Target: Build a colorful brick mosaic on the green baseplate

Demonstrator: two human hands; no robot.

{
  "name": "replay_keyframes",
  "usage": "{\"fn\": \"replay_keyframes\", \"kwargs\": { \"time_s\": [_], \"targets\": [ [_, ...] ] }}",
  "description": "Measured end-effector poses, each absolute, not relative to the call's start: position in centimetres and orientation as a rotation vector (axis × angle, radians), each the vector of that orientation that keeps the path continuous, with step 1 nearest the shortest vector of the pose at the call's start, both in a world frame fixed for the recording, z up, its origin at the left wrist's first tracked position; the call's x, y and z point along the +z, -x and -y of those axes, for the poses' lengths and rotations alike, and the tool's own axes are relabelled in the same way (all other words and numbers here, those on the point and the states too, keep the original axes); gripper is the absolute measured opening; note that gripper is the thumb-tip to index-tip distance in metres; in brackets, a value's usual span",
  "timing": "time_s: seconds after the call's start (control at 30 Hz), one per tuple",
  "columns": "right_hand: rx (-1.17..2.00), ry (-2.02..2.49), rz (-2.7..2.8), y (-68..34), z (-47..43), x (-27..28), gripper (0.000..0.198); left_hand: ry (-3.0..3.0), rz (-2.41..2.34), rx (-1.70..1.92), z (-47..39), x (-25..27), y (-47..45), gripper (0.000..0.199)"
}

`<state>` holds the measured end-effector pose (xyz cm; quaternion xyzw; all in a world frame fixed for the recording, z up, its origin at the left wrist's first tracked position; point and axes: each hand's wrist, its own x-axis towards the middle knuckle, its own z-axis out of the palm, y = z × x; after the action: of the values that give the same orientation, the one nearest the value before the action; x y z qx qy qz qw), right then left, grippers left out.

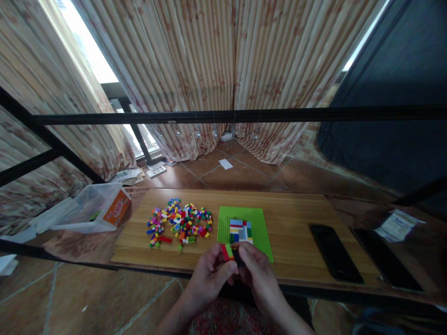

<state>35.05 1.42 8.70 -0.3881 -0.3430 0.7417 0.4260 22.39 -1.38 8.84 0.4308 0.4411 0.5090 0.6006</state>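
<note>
Both hands meet just over the near edge of the table, below the baseplate. My left hand [213, 271] is closed on a small joined block of toy bricks [228, 251], with red, lime green and dark parts showing. My right hand [252, 264] pinches the dark end of the same block; its fingers hide part of it. Behind them lies a lime green baseplate [260, 223], carrying a low build of toy bricks [240, 229] in light blue, white, red, dark blue and yellow. The build's near side is partly covered by my hands.
Loose colourful bricks [188, 221] are spread left of the baseplate on the wooden tabletop [289, 209]. A clear plastic bin [84, 218] with an orange label stands at the far left. At right lie a black phone [335, 253] and another dark flat device [386, 260]. A black bar [209, 116] crosses beyond.
</note>
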Motion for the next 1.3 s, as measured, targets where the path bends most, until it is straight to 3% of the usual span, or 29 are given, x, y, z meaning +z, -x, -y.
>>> {"fn": "replay_keyframes", "kwargs": {
  "time_s": [0.2, 0.37, 0.7, 0.93, 1.3],
  "targets": [
    [1.672, 1.097, 0.928, -33.9, -0.8, 7.6, 0.04, -0.947, -1.082, 1.186, 1.6, 8.5, -23.2, 0.03],
    [1.462, 1.268, 0.922, -33.6, -0.7, 6.8, 0.045, -0.722, -1.145, 1.225, 1.8, 7.5, -24.0, 0.042],
    [1.925, 1.099, 0.563, -32.7, -1.5, 5.5, 0.031, -0.573, -1.236, 1.244, 1.5, 6.9, -23.0, 0.042],
    [1.839, 1.032, 0.905, -31.3, -1.2, 4.9, 0.035, -0.586, -1.321, 1.366, 1.7, 5.8, -22.4, 0.039],
    [1.9, 1.071, 0.717, -29.1, -2.5, 4.4, 0.03, -0.622, -1.292, 1.43, 1.4, 4.7, -20.2, 0.04]
  ]
}}
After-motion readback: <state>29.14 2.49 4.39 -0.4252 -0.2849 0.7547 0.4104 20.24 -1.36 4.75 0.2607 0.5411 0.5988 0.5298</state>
